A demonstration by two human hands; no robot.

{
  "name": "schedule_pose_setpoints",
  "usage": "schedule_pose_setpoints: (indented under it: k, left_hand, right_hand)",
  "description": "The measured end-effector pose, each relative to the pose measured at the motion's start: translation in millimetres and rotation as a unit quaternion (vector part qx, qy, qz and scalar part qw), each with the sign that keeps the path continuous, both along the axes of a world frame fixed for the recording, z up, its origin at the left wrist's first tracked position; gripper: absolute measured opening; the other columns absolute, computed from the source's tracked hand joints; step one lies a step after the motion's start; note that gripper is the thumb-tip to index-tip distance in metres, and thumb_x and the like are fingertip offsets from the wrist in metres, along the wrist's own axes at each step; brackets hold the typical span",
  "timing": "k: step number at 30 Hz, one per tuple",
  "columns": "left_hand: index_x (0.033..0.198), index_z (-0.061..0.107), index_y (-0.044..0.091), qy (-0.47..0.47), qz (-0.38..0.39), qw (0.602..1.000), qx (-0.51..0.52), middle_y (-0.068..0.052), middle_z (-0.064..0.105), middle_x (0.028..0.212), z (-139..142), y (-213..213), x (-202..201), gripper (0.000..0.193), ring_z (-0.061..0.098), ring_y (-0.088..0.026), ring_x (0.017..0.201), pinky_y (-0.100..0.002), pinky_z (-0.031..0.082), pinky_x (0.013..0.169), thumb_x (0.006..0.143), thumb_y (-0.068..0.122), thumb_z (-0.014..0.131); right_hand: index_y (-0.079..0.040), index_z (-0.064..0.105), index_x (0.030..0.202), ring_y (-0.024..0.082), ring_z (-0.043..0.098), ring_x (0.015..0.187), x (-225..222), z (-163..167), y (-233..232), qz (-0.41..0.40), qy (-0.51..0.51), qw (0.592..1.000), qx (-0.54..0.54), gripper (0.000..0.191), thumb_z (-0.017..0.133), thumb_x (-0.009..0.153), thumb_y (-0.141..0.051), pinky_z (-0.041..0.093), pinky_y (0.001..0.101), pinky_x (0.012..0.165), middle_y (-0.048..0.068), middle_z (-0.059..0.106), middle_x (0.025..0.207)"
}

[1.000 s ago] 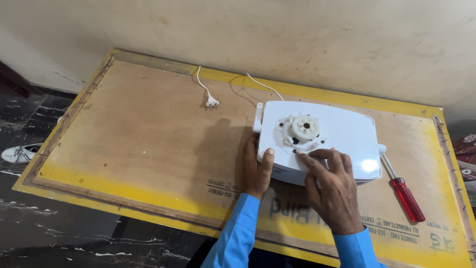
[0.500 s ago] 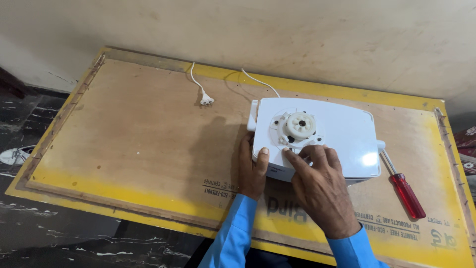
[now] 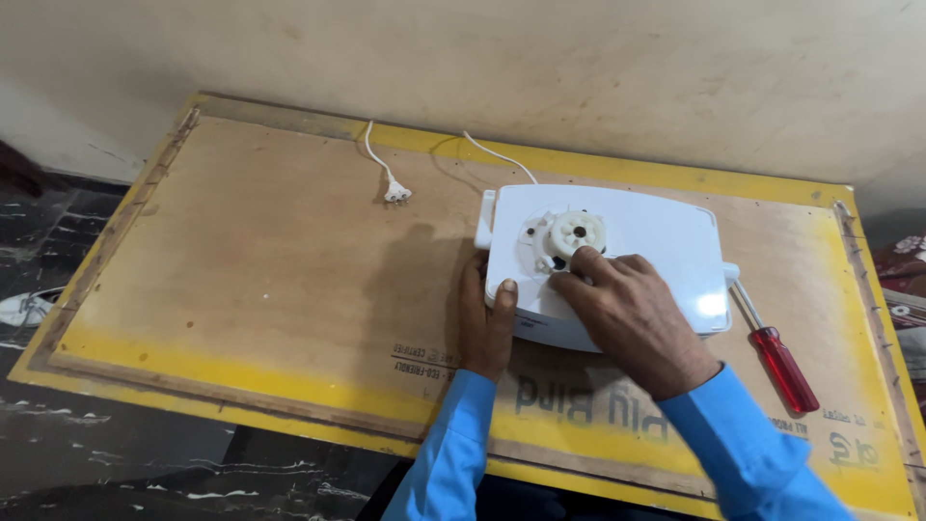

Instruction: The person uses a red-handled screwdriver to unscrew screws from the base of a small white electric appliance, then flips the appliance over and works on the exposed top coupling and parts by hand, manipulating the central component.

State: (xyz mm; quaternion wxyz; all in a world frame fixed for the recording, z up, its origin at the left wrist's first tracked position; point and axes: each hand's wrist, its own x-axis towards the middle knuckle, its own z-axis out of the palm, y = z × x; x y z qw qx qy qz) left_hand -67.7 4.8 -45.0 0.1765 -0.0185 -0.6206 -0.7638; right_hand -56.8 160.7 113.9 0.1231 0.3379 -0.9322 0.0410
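Observation:
A white plastic appliance base (image 3: pixel 646 236) lies on the plywood tabletop (image 3: pixel 270 260), with a round toothed coupling (image 3: pixel 577 232) on its upper face. My left hand (image 3: pixel 487 323) grips the base's near-left edge, thumb on top. My right hand (image 3: pixel 632 314) rests on the base, its fingertips touching the coupling's near side. A white cord (image 3: pixel 497 154) runs from the base's far side, and a white two-pin plug (image 3: pixel 395 193) lies loose to the left.
A red-handled screwdriver (image 3: pixel 776 352) lies on the table just right of the base. The tabletop has a yellow border (image 3: pixel 598 169) and stands against a plain wall. Dark marbled floor (image 3: pixel 58 444) and a white shoe (image 3: pixel 21 309) show at the left.
My right hand has moved from the base's near edge up onto the toothed coupling. My left hand stays on the base's left edge. The view has shifted slightly.

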Motion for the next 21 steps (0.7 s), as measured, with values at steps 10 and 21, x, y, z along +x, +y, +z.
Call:
schedule_pose_setpoints:
  k: [10,21]
  left_hand:
    - [0.144,0.044,-0.003,0.023,-0.005,1.0,0.001,-0.018,0.056,0.139,2,1,0,0.062,0.056,-0.026,0.128,-0.039,0.047,0.108,0.099,0.037,0.059]
    - [0.145,0.044,-0.004,0.024,-0.017,0.999,0.028,-0.017,0.056,0.137,4,3,1,0.064,0.057,-0.025,0.126,-0.038,0.047,0.107,0.099,0.037,0.062]
  right_hand:
    - [-0.008,0.066,0.088,0.022,0.063,0.093,-21,21,-2,0.149,0.074,0.97,0.176,0.008,0.066,0.082,-0.014,0.053,0.039,0.082,0.007,0.06,0.096]
    - [-0.008,0.066,0.084,0.022,0.059,0.094,-28,33,-4,0.202,0.075,0.943,0.254,0.008,0.064,0.082,-0.016,0.053,0.0359,0.084,0.006,0.058,0.093]
